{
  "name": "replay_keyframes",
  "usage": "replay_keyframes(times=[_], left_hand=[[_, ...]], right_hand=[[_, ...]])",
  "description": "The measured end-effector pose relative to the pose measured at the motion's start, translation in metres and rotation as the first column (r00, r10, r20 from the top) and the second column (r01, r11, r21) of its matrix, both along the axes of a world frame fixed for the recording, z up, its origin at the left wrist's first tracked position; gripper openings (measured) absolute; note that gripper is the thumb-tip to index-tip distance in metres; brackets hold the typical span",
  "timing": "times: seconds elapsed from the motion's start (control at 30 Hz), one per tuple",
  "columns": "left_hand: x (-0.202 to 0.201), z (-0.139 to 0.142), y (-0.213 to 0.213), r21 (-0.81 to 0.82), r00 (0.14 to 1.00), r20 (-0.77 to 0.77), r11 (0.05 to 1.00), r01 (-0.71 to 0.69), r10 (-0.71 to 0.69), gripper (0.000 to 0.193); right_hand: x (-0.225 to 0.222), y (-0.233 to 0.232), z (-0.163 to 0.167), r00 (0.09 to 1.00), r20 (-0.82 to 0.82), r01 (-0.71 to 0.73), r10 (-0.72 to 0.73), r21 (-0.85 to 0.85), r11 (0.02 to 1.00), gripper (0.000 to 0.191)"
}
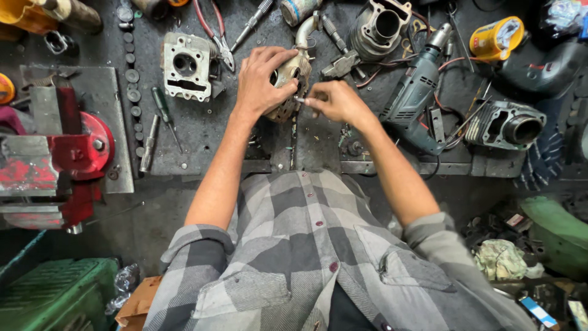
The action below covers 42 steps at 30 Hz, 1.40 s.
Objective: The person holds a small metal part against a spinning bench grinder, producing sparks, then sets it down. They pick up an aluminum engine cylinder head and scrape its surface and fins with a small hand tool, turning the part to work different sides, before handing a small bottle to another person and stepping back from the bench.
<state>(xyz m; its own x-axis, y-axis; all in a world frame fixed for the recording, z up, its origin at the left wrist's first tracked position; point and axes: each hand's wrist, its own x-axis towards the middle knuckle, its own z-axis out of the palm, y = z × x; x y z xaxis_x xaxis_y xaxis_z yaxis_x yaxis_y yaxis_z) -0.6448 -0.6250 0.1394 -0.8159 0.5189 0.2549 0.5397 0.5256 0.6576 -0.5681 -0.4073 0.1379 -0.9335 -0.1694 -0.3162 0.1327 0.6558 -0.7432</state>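
Note:
A finned metal engine cylinder (294,76) lies on the dark workbench (202,129) straight ahead. My left hand (260,79) is clamped over its top and left side and holds it. My right hand (334,101) sits at its right side, fingertips pinched on a small metal pin or bolt (299,98) that touches the cylinder. Most of the cylinder is hidden under my left hand.
A cylinder head (185,66), pliers (215,34) and a green screwdriver (165,116) lie to the left. A red vise (58,159) stands at far left. An electric drill (416,92), two other cylinders (380,27) (505,125) and a yellow tin (496,38) crowd the right.

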Motion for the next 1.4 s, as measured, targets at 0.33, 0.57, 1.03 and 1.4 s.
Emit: replay_keyframes(times=[0.33,0.57,1.03,1.4], left_hand=[[-0.003,-0.002,0.004,0.019,1.0,-0.022,1.0,-0.011,0.011,0.052],[-0.001,0.0,0.003,0.031,1.0,-0.01,0.999,-0.007,0.008,0.053],[0.0,-0.003,0.005,0.017,1.0,-0.008,1.0,-0.005,0.005,0.054],[0.002,0.0,0.006,0.024,1.0,-0.003,1.0,-0.01,0.01,0.054]], right_hand=[[-0.025,0.007,0.023,0.949,-0.046,-0.299,0.311,0.17,0.939,0.027],[-0.01,0.005,0.025,0.98,-0.137,-0.117,0.146,0.2,0.973,0.023],[-0.016,-0.005,0.038,0.988,-0.107,-0.093,0.113,0.177,0.98,0.025],[-0.03,0.008,0.03,0.982,0.121,-0.15,0.144,0.044,0.988,0.02]])
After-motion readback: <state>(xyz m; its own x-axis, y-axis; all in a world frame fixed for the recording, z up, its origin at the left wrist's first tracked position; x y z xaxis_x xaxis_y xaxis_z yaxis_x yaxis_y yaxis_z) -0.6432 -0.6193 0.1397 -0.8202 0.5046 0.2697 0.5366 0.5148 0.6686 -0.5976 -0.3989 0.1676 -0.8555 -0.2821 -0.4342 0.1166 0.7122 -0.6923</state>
